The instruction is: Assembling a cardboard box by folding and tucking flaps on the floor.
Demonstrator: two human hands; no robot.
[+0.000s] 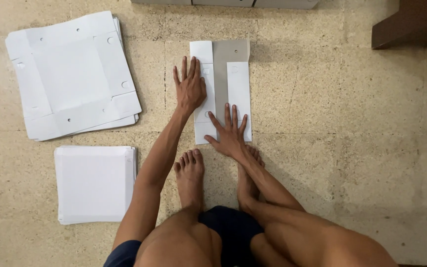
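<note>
A flat white cardboard box blank (238, 84) lies on the floor in front of me, its two side flaps folded inward so a grey strip shows down the middle. My left hand (190, 88) presses flat on the left flap, fingers spread. My right hand (229, 132) presses flat on the blank's near edge, fingers spread. My bare feet (190, 173) rest just behind the blank.
A stack of unfolded white box blanks (70, 74) lies at the far left. A stack of folded white squares (95, 183) sits nearer, left of my leg. A dark wooden piece (411, 22) is at the top right; grey boxes (223, 3) line the top edge.
</note>
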